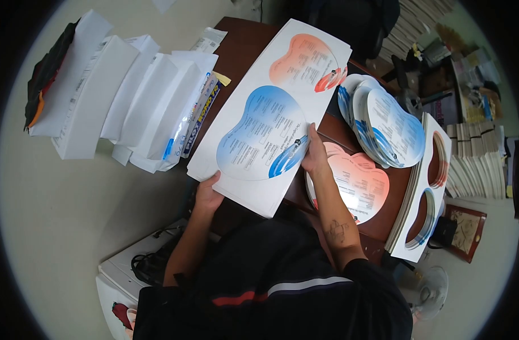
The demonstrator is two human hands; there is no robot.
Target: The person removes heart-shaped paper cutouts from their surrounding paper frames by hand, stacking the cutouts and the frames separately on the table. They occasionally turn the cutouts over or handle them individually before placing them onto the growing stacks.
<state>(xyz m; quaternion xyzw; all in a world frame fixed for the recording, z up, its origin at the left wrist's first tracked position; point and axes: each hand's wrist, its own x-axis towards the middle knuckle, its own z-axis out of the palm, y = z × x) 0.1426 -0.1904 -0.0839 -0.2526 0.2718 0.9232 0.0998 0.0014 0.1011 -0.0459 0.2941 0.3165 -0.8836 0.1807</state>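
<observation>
A large white printed card sheet (259, 190) lies tilted in front of me, with an orange rounded shape and a blue one printed on it. Layered edges at its lower left corner suggest more than one sheet. My left hand (208, 195) grips the near left corner, thumb on top and the other fingers hidden beneath. On the right edge my right hand (315, 153) is closed too, its thumb beside the blue shape. Close to the right forearm are a pile of orange cut-out cards (355, 181) and a pile of blue cut-out cards (392, 124).
White leftover frames (409, 218) with rounded holes are stacked at the brown table's (236, 37) right end. White paper packages (157, 107) stand at left. A dark chair (355, 22) is behind the table. Bundled paper stacks (477, 164) and a fan (432, 289) are at right.
</observation>
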